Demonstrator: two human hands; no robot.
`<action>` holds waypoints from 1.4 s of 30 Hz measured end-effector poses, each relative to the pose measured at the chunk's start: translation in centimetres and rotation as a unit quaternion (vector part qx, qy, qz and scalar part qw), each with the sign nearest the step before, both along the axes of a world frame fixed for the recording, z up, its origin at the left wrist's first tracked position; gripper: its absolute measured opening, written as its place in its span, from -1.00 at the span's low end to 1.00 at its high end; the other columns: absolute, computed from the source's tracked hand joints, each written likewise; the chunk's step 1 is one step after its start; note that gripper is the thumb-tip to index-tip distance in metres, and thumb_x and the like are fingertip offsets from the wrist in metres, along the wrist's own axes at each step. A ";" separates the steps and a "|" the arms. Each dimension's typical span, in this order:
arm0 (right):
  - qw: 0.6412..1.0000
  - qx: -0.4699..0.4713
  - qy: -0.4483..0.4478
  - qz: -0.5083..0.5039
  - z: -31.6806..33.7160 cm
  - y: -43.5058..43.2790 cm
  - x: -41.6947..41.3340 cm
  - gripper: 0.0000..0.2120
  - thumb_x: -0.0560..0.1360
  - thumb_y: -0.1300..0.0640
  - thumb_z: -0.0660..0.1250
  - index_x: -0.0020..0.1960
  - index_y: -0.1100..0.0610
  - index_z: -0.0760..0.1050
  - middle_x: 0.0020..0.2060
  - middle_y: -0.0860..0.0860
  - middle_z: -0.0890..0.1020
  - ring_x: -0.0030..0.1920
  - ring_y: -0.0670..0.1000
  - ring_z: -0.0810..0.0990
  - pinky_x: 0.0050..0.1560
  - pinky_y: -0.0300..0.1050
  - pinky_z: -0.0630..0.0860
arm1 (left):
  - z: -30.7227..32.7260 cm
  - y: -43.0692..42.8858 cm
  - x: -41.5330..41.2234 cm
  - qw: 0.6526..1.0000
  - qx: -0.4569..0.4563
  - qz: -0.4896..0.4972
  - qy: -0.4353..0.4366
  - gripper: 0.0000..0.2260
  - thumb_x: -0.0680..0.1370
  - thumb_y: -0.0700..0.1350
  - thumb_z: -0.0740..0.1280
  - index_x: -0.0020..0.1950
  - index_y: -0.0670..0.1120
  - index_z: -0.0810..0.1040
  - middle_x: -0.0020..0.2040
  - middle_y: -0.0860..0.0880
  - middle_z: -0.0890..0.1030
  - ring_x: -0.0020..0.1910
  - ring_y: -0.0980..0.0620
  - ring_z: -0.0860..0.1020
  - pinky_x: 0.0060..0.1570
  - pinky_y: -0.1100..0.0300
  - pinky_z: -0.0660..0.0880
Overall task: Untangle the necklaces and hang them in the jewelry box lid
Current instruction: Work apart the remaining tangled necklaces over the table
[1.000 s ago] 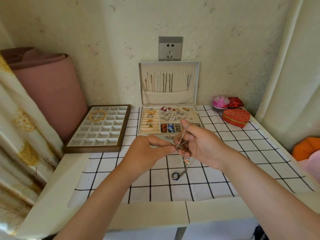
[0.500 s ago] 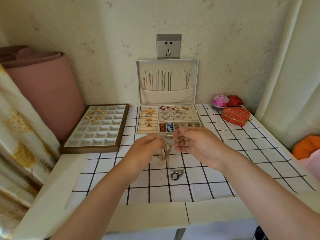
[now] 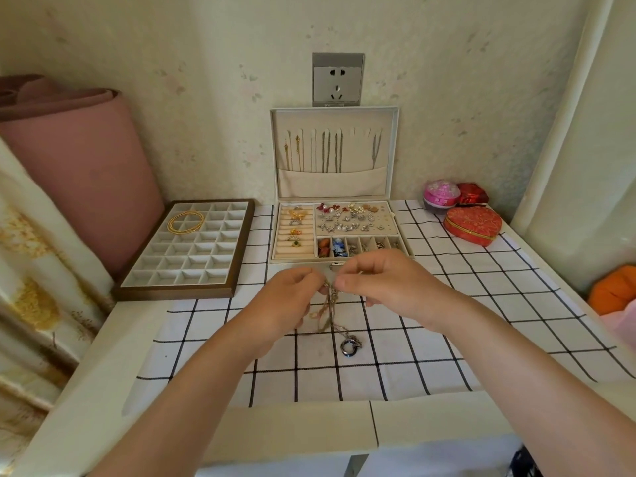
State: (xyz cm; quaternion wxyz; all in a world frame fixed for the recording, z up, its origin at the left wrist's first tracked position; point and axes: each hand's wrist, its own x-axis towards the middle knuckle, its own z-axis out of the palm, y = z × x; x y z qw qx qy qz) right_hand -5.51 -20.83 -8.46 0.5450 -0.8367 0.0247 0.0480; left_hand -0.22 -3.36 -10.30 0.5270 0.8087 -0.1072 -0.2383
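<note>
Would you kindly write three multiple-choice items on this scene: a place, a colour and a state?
1. Where do the gold bangles lie? A) in the divided tray B) on the pink roll C) on the orange cushion
2. What colour is the heart-shaped box? A) blue B) red C) green
3. What do the left hand and right hand do with the tangled necklaces? A) both pinch them B) both lie flat beside them C) only one touches them
Answers: 1 A, they lie across the tray's back compartments; 2 B, its cover is red with a gold rim; 3 A, fingers of both hands close on the necklaces.
</note>
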 end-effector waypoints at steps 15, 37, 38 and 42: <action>0.967 0.255 -0.018 -0.019 -0.7 0.3 0.3 -0.69 0.70 0.14 0.11 -0.17 0.18 0.45 -0.52 0.00 0.28 -0.36 0.03 0.45 -0.13 -0.17 0.52 | 0.5 0.5 -0.2 0.996 -0.073 -0.044 0.009 -0.67 0.69 0.07 0.14 -0.14 -0.10 0.48 -0.31 0.06 0.61 -0.50 0.09 0.34 -0.39 0.29 0.28; 0.958 0.274 -0.035 -0.078 -1.3 0.4 0.5 -0.74 0.58 0.28 0.33 -0.23 0.16 0.33 -0.11 0.28 0.62 -0.09 0.14 0.67 -0.06 0.08 0.66 | 0.0 1.3 0.2 0.991 -0.051 -0.108 -0.068 -0.83 0.68 -0.10 0.20 -0.05 -0.05 0.53 -0.45 0.04 0.55 -0.17 0.02 0.63 0.07 0.28 0.46; 0.958 0.273 -0.035 -0.081 -1.2 0.4 0.5 -0.72 0.59 0.28 0.32 -0.24 0.15 0.30 -0.15 0.23 0.63 -0.12 0.13 0.68 -0.12 0.06 0.66 | -0.2 1.3 0.3 0.990 -0.045 -0.111 -0.075 -0.85 0.68 -0.12 0.21 -0.04 -0.04 0.53 -0.41 0.03 0.59 -0.21 0.05 0.60 0.09 0.20 0.45; 0.968 0.217 -0.065 -0.113 -1.4 0.7 0.6 -0.69 0.57 0.30 0.35 -0.26 0.14 0.30 -0.32 0.12 0.64 -0.23 0.05 0.68 -0.03 0.02 0.67 | -0.6 1.2 0.3 0.987 -0.052 -0.093 -0.116 -0.87 0.65 -0.21 0.26 -0.03 -0.06 0.57 -0.20 0.04 0.69 -0.12 0.15 0.64 0.07 0.27 0.51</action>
